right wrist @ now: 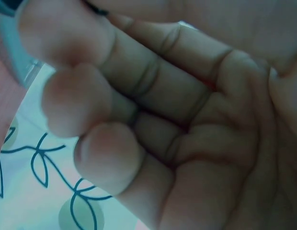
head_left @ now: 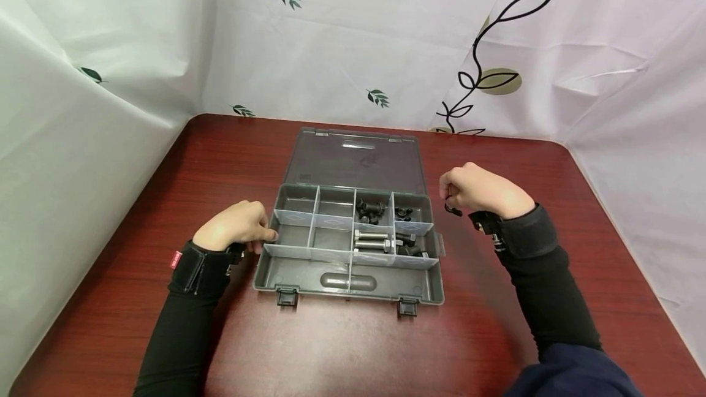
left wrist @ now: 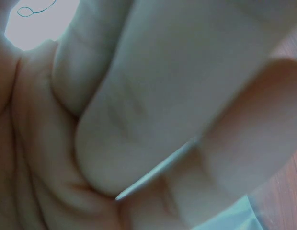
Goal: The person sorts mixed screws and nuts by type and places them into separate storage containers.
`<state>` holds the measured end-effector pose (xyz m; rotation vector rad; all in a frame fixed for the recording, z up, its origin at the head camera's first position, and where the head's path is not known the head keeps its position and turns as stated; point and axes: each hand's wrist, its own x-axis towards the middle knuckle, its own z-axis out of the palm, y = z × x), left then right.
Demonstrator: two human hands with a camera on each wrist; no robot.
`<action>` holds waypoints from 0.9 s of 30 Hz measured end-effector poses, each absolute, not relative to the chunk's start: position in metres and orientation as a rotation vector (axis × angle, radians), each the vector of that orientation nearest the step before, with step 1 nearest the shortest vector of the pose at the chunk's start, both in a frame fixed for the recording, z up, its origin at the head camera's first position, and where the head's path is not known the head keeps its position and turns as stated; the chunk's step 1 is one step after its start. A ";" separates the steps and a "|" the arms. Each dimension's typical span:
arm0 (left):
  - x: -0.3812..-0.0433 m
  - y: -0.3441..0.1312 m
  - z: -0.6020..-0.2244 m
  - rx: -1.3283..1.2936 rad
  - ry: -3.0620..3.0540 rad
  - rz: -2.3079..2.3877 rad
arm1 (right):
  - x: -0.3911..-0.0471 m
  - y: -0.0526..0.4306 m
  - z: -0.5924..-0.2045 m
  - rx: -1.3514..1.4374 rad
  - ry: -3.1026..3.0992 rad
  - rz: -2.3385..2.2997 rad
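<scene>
A grey plastic compartment box (head_left: 314, 288) lies on the table with its lid (head_left: 358, 161) folded back. My left hand (head_left: 234, 225) is at its left edge, thumb over the rim and fingers curled outside; its curled fingers (left wrist: 153, 91) fill the left wrist view. Right of the box, my right hand (head_left: 485, 189) is raised and pinches a small black bolt (head_left: 453, 209), mostly hidden by the fingers. In the right wrist view the other fingers (right wrist: 108, 155) are curled. Silver bolts (head_left: 372, 244) lie in a middle compartment, black bolts (head_left: 371, 210) behind them.
More black bolts (head_left: 408, 244) and small black pieces (head_left: 404, 214) lie in the right-hand compartments. Two latches (head_left: 407, 307) stick out at the box's front. The red-brown table (head_left: 353, 354) is bounded by a white patterned cloth (head_left: 331, 48) at the back and sides.
</scene>
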<state>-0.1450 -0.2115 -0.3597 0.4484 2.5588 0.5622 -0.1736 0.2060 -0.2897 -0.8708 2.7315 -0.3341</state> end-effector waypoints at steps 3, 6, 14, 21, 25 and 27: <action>-0.145 -0.211 -0.360 0.455 2.563 0.561 | -0.176 0.200 -0.289 -0.891 2.734 -0.339; -0.145 -0.211 -0.362 0.455 2.564 0.565 | -0.178 0.194 -0.289 -0.902 2.732 -0.338; -0.145 -0.211 -0.362 0.449 2.571 0.555 | -0.182 0.177 -0.287 -0.968 2.716 -0.330; -0.145 -0.209 -0.361 0.445 2.567 0.558 | -0.184 0.167 -0.291 -1.007 2.701 -0.320; -0.145 -0.207 -0.361 0.445 2.567 0.561 | -0.184 0.166 -0.293 -1.001 2.701 -0.304; -0.146 -0.207 -0.361 0.452 2.572 0.552 | -0.184 0.167 -0.293 -0.984 2.695 -0.305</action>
